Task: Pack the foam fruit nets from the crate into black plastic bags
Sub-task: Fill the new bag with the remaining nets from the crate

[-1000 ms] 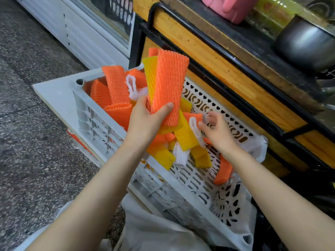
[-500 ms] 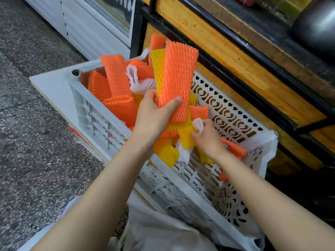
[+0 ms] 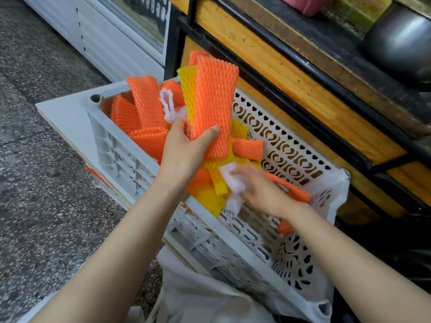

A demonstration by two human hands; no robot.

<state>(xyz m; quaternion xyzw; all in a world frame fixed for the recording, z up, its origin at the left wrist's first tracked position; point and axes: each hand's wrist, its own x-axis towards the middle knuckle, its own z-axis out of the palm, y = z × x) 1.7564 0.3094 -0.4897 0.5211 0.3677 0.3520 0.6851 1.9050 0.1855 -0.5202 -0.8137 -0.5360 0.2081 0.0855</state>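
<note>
foam fruit nets (image 3: pixel 214 108) upright in left hand (image 3: pixel 186 152), blurred right hand (image 3: pixel 261 190) below

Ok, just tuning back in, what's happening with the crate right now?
A person is gathering foam nets out of the white crate. The left hand grips a bunch of orange and yellow nets, held upright above the crate. The right hand is down at a white net beside that bunch; blur hides whether it grips it. More orange nets lie at the crate's far end. No black bag shows in view.
</note>
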